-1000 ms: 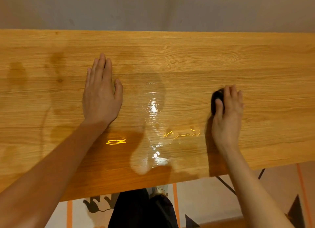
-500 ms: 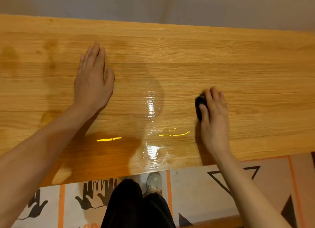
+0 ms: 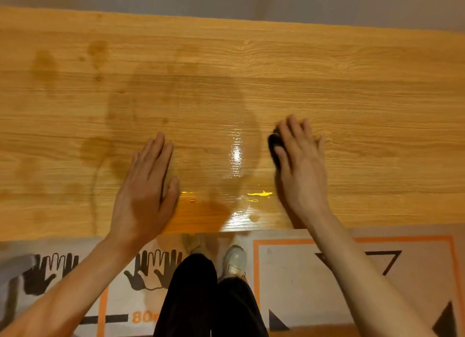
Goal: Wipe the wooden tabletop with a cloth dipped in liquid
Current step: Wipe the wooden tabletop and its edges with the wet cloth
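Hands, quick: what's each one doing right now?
Left hand: open, flat on the wooden tabletop, holding nothing.
Right hand: pressed over a dark cloth on the tabletop.

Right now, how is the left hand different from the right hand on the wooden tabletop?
The left hand lies flat and empty with fingers straight; the right hand presses on a small dark cloth. The left hand sits nearer the tabletop's front edge; the right hand reaches farther in. Both rest palm down on the light wooden tabletop, beside the shiny wet patch.
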